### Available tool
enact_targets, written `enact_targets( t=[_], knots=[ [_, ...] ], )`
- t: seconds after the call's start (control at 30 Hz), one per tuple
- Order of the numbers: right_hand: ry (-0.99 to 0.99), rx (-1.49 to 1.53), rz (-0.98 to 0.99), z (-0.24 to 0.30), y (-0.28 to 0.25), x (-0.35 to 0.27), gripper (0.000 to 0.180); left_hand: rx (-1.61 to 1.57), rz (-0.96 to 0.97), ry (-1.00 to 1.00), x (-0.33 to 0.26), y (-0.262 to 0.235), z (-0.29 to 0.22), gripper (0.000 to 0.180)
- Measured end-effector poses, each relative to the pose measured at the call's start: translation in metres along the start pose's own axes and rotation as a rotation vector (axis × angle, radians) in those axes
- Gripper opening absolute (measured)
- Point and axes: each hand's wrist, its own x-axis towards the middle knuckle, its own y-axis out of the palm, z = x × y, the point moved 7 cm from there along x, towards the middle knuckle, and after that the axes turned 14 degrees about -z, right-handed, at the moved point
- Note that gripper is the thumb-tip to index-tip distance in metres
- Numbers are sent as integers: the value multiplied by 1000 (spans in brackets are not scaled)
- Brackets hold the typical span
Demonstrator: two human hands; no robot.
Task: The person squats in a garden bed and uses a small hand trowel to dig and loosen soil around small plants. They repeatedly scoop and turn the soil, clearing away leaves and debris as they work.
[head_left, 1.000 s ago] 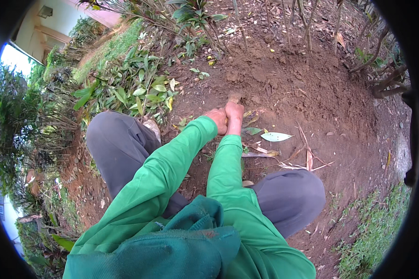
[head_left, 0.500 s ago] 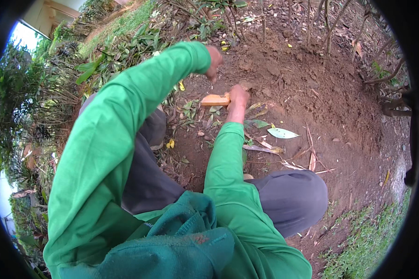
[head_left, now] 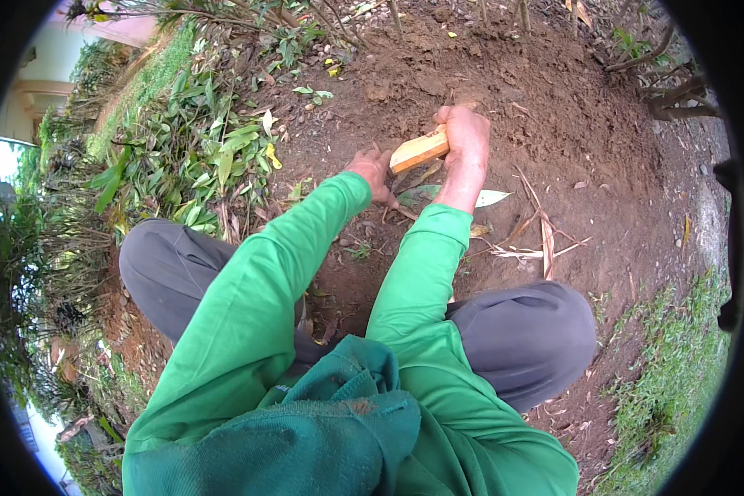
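Note:
My right hand (head_left: 468,136) is closed around a tool with a pale wooden handle (head_left: 420,150), held just above the brown soil. The handle's squared end points left; the tool's working end is mostly hidden beyond my fist, so its kind does not show. Close to that handle end, my left hand (head_left: 374,172) is low over the ground with its fingers apart, near some dry leaves and stalks. A green leaf (head_left: 420,195) and a paler leaf (head_left: 493,197) lie beneath and beside my right wrist.
Heaped leaves and cuttings (head_left: 215,153) spread at the left. Loose soil (head_left: 546,99) rises toward thin shrub stems (head_left: 524,15) at the back. Dry stalks (head_left: 547,240) lie beyond my right knee (head_left: 525,343). Grass (head_left: 665,388) grows at the lower right.
My left hand has come down from a raised position to the ground near the leaves. My right hand has shifted right with the wooden-handled tool, whose handle now tilts. The view has moved too.

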Motion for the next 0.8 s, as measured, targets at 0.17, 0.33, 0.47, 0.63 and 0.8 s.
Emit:
enact_targets(
  t=[0.17,0.33,0.47,0.63,0.8],
  knots=[
    [-80,-66,-192,-4,-6,-2,15,-11,-100,29,-15,62,-37,91],
    [-25,-100,7,-18,27,-7,16,-196,181,256,-32,77,-55,54],
    [21,-153,130,-30,48,-12,16,77,576,499,-51,71,-28,47],
    [-37,-258,97,-39,56,-10,18,519,322,569,3,-8,79,31],
    [-140,-347,19,-46,66,-16,21,547,174,528,19,-84,177,61]
  ],
)
